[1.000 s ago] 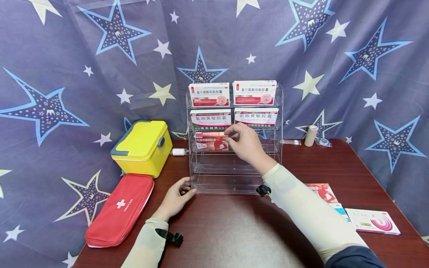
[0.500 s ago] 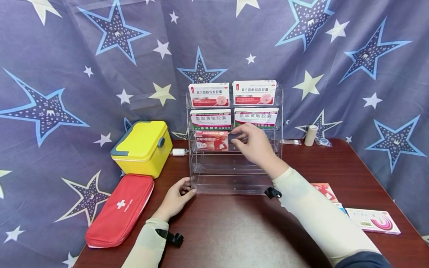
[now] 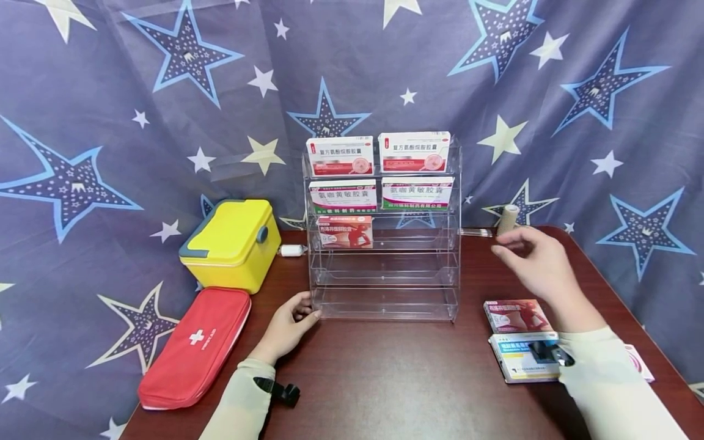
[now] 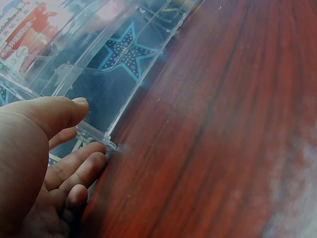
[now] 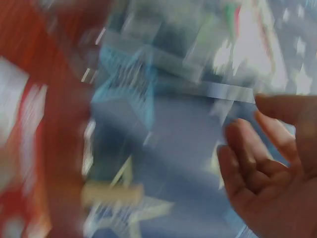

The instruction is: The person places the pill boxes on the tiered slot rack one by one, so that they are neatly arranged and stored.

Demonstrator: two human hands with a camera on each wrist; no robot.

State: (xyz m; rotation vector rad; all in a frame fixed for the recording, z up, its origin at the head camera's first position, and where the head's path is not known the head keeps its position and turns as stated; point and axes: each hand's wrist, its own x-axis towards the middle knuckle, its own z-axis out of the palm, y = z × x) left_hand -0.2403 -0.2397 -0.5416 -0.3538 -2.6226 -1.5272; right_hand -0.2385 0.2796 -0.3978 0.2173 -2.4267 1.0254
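Note:
A clear acrylic display rack (image 3: 383,304) stands on the table in the head view. Its top tier holds two white-and-red medicine boxes (image 3: 341,156), and the tier below has two white, green and purple ones (image 3: 417,193). One red ibuprofen box (image 3: 345,233) sits at the left of the third tier. My left hand (image 3: 288,324) holds the rack's lower left corner, thumb in front; the left wrist view shows the fingertips at that corner (image 4: 111,144). Right of the rack, my right hand (image 3: 541,266) is in the air, fingers loosely bent, holding nothing. The right wrist view is blurred.
Below my right hand lie another red box (image 3: 516,316) and a blue-and-white box (image 3: 519,357). A white-and-pink box (image 3: 640,363) is mostly behind the forearm. On the left are a yellow case (image 3: 231,241) and a red first-aid pouch (image 3: 192,348). A tan roll (image 3: 506,219) stands at the back.
My right hand has left the red box on the third tier and swung right, away from the rack. The left hand stays at the rack's corner.

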